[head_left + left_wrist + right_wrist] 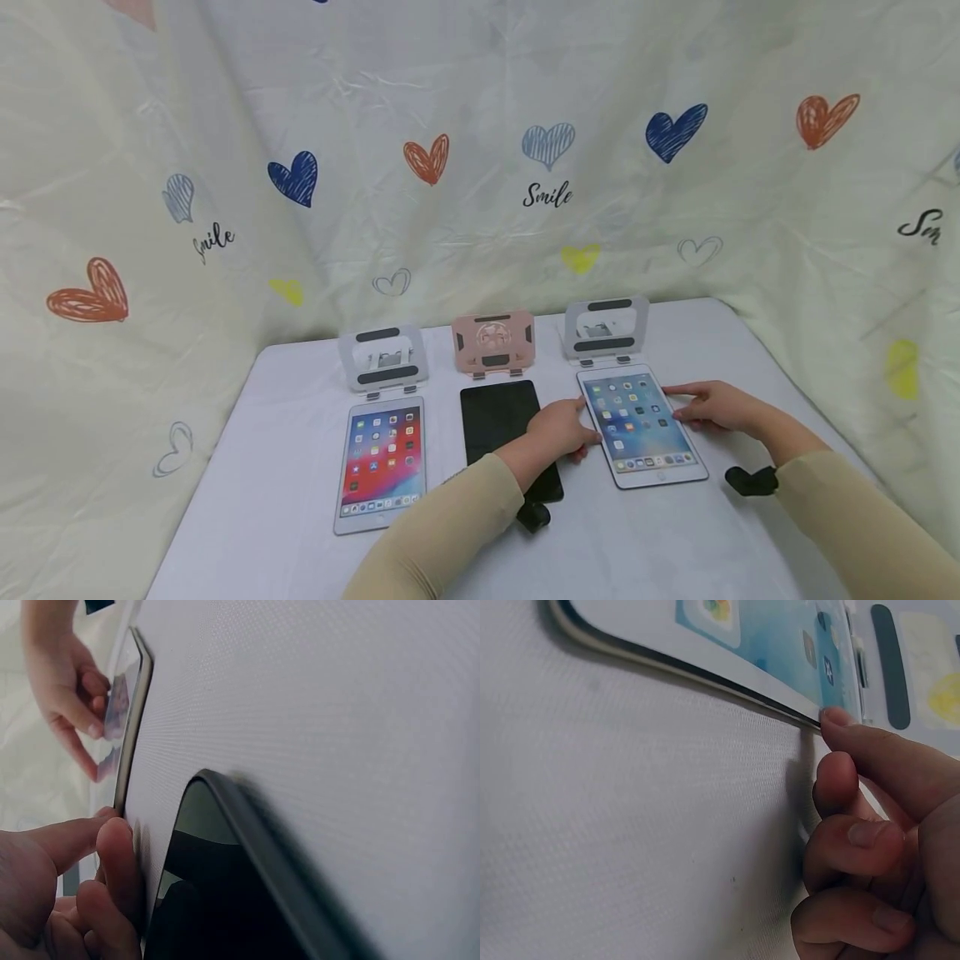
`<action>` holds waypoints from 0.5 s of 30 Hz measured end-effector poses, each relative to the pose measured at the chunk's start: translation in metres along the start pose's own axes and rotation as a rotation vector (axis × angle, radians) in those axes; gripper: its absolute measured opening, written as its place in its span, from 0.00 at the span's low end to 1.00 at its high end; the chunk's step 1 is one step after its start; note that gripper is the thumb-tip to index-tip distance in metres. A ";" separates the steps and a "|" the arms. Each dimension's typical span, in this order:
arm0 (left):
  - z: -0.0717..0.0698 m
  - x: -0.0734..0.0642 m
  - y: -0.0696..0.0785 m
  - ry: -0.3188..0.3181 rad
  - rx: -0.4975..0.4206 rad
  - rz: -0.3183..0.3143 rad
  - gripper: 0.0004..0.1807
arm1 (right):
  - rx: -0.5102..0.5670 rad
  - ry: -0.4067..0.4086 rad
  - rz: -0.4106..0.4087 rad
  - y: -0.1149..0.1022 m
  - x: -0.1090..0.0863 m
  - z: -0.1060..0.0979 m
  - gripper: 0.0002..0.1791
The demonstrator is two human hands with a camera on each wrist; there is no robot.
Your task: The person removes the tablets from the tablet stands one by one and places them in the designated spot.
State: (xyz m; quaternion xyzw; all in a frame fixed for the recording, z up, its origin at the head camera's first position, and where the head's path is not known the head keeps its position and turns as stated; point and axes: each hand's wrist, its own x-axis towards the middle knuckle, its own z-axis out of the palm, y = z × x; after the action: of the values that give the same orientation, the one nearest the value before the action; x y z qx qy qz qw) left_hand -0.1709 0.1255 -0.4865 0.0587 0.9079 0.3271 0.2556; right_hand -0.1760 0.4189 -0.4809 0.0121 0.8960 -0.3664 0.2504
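A white tablet (637,425) with a lit blue home screen lies face up on the right part of the table. My left hand (561,427) reaches across a dark-screened tablet (495,417) and touches the white tablet's left edge with thumb and index fingertips. At the opposite edge, my right hand (722,407) touches with an extended index finger and its thumb. In the right wrist view the thumb (847,727) rests at the tablet's rim, while the other fingers bend loosely beside it. The dark tablet's corner (206,817) shows close to the left hand.
Another white tablet (386,454) with a red and blue screen lies at left. Behind the tablets stand a grey tablet stand (387,375), a pink one (468,337) and a second grey one (603,342). A patterned cloth (480,233) hangs beyond the table.
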 end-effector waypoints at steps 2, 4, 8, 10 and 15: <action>0.000 0.001 0.000 -0.004 -0.011 -0.004 0.40 | 0.000 0.007 0.007 0.000 0.001 0.001 0.37; 0.000 0.001 -0.001 -0.009 -0.024 -0.008 0.40 | -0.001 0.010 0.008 0.001 0.001 0.002 0.37; -0.001 0.002 -0.001 -0.024 -0.036 0.002 0.38 | -0.016 0.029 0.014 0.002 0.000 0.002 0.37; -0.002 0.002 -0.002 -0.019 -0.043 0.016 0.37 | -0.031 0.045 0.023 0.002 -0.001 0.001 0.37; -0.007 -0.001 -0.005 0.018 -0.077 0.081 0.31 | -0.037 0.087 0.031 0.001 -0.006 -0.001 0.35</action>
State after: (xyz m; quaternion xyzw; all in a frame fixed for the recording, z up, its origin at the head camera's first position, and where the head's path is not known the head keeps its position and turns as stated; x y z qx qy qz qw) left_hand -0.1732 0.1171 -0.4847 0.0826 0.8938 0.3723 0.2360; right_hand -0.1712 0.4211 -0.4782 0.0373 0.9124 -0.3451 0.2168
